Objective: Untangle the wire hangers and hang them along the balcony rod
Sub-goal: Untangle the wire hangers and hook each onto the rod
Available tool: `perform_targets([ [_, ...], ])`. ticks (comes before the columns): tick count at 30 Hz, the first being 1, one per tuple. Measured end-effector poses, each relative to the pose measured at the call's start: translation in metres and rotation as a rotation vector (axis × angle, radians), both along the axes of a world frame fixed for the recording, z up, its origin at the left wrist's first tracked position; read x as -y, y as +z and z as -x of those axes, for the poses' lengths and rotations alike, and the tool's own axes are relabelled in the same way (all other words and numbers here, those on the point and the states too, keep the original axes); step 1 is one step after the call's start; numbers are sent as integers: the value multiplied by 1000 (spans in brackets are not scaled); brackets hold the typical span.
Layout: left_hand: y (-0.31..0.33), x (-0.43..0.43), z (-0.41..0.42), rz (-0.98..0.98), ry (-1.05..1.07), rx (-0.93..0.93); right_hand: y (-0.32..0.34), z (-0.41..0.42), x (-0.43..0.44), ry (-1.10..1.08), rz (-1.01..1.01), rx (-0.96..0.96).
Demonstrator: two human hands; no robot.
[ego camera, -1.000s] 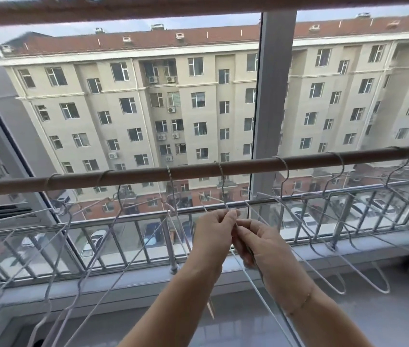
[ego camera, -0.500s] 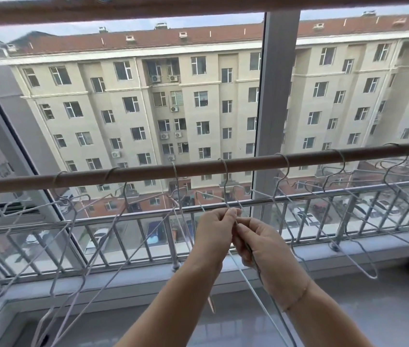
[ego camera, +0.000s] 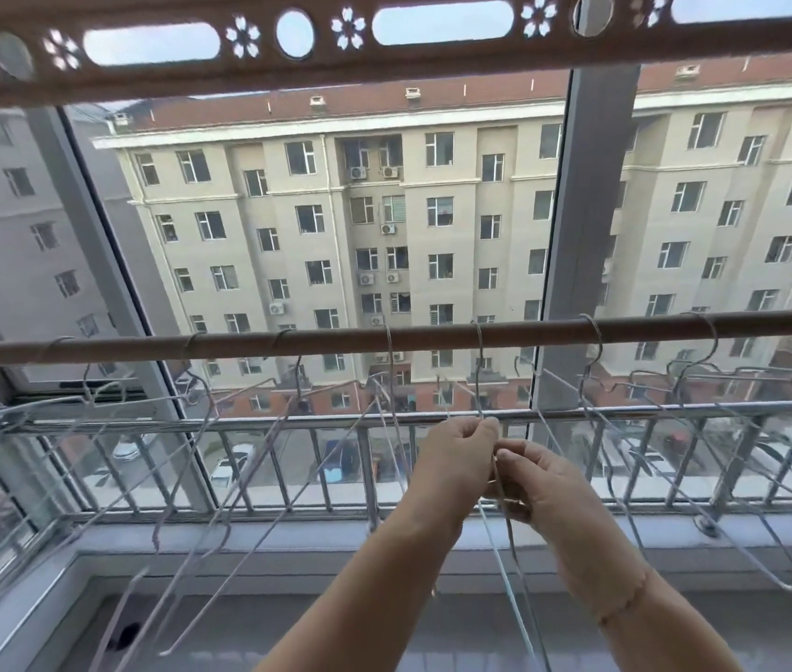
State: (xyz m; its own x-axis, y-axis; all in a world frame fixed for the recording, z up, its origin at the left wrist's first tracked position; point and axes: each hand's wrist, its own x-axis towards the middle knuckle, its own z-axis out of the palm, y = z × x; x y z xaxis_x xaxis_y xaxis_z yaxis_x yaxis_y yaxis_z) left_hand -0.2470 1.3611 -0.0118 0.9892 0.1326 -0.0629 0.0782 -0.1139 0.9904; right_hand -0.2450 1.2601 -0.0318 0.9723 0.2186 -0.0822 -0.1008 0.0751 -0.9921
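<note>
Two bare forearms reach up from the bottom edge, and the right wrist wears a thin cord bracelet (ego camera: 626,604). The left hand (ego camera: 457,460) has its thumb and fingertips pinched on the neck of a thin, pale grey wire hanger (ego camera: 480,380). The right hand (ego camera: 546,482) meets it at the fingertips, its fingers curled round the same wire a little lower. Two slim strands of that hanger run down below the hands towards the lower edge, and its curved hook loops over a smooth, round brown rod (ego camera: 433,335) that crosses the view level.

More wire hangers hang on the rod. Those to the left (ego camera: 189,342) are tilted and cross one another, their long arms slanting down and outward. Those to the right (ego camera: 596,332) overlap too, with rounded shoulder bends at their low ends.

Behind them is a pale, flat window ledge (ego camera: 287,535). Beyond the glass stands a shiny metal railing (ego camera: 258,425) of slender upright bars. A broad grey window post (ego camera: 592,211) rises behind the rod. Overhead runs a flat brown rail (ego camera: 433,60) pierced with ovals, circles and flower shapes.

Far off stands a beige apartment block (ego camera: 481,211) with rows of rectangular windows and a red-brown roof. Blurred parked cars (ego camera: 234,465) lie below.
</note>
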Motion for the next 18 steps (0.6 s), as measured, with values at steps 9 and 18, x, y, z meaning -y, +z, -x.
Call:
perform_targets([
  [9, 15, -34, 57, -201, 144, 271, 18, 37, -2, -184, 211, 400],
  [18, 5, -156, 59, -73, 457, 384, 4, 78, -120, 73, 220, 491],
])
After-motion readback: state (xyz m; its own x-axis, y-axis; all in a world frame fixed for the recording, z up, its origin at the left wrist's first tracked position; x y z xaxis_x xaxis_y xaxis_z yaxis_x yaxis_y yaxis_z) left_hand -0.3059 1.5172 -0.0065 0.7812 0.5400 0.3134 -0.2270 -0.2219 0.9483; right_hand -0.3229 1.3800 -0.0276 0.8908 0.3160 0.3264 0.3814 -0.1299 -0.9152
